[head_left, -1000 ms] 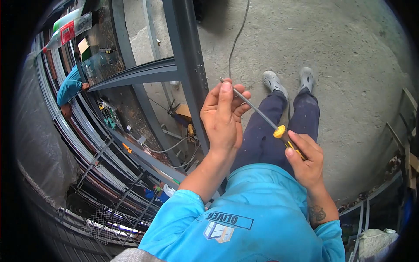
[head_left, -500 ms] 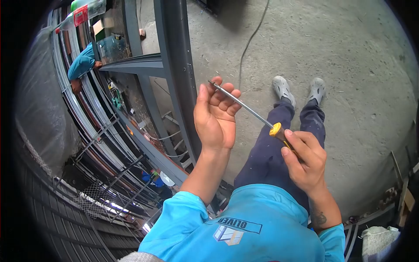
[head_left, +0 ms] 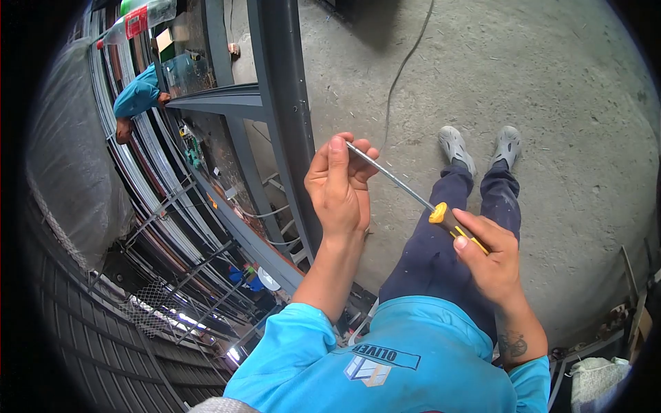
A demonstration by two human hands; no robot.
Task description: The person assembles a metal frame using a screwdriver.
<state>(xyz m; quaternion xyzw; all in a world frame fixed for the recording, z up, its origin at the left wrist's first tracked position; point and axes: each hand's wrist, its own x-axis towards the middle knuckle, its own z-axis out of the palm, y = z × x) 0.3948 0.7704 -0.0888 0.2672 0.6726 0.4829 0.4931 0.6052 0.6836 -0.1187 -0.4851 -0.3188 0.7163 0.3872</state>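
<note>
A screwdriver (head_left: 391,177) with a yellow and dark handle lies across the space between both hands. My right hand (head_left: 490,258) is wrapped round its handle. At the other end, my left hand (head_left: 339,184) has thumb and fingers closed on the tip, which the fingers hide. Both hands are in front of my body, above the dark trousers. A dark metal frame (head_left: 284,103) stands just left of my left hand, apart from it.
A co-worker's arm in a blue sleeve (head_left: 138,93) rests by the frame at upper left. Long metal profiles (head_left: 148,162) are stacked there, near a plastic bottle (head_left: 141,20). A cable (head_left: 406,62) crosses the concrete floor (head_left: 551,82).
My left hand's thumb and fingers have closed round the screwdriver tip; before, the hand was more open, palm up. My right hand still holds the handle. The view has shifted slightly.
</note>
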